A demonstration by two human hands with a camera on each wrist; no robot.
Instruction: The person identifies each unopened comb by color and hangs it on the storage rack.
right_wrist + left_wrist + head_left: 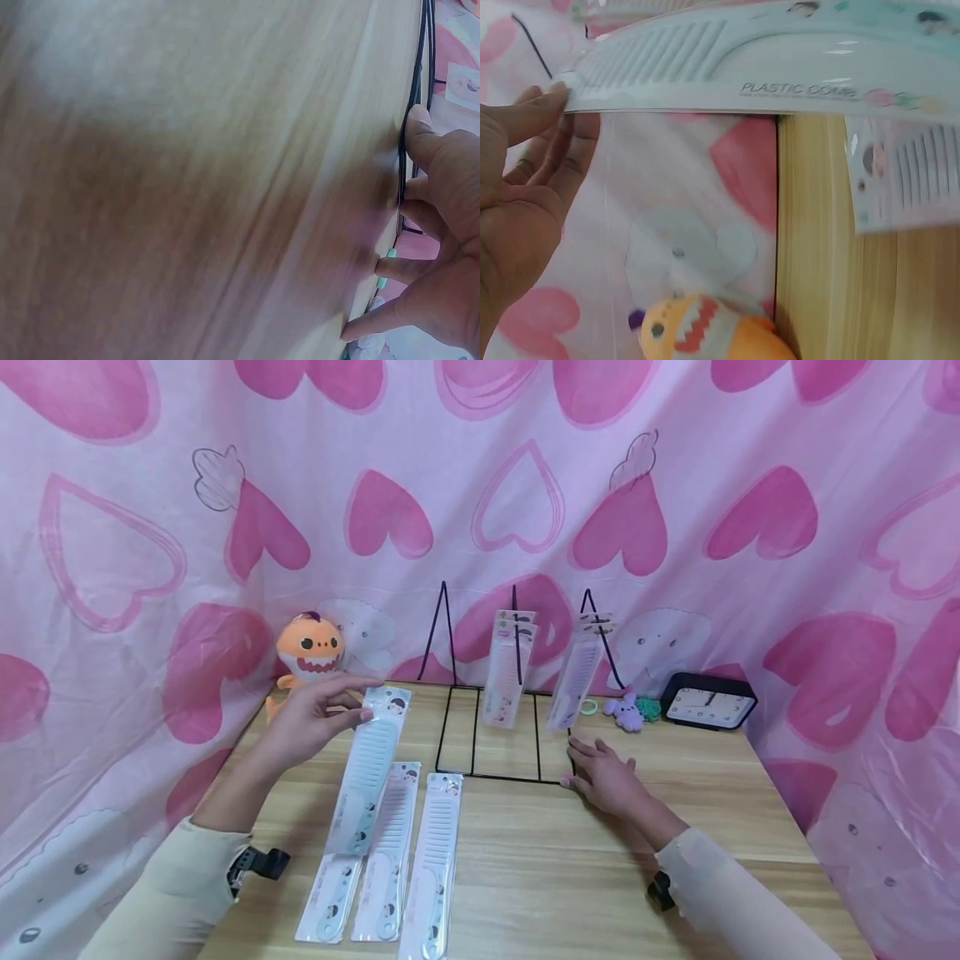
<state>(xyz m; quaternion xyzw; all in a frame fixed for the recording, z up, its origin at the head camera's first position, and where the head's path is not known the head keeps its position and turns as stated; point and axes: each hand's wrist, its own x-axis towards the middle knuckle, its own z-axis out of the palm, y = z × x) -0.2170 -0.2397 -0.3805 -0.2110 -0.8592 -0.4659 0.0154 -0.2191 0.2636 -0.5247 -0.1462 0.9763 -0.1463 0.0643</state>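
Note:
My left hand (307, 718) pinches the top end of a packaged comb (372, 756) between thumb and fingers, raised and tilted over the table's left side. In the left wrist view the words "PLASTIC COMB" show on this clear pack. Below it, two more packaged combs lie on the table: one (392, 860) partly covered, another (433, 868) to its right. Another pack's lower end (327, 897) shows under the raised comb. My right hand (609, 777), fingers spread, rests at the front right corner of a black wire rack (506, 779), its thumb and fingers touching the wire.
Packaged combs hang from the rack's middle hook (510, 668) and right hook (577, 677). An orange shark plush (310, 643) sits at the back left. A black-framed clock (708, 702), a purple toy (625, 712) and a green ring (588, 707) stand at the back right.

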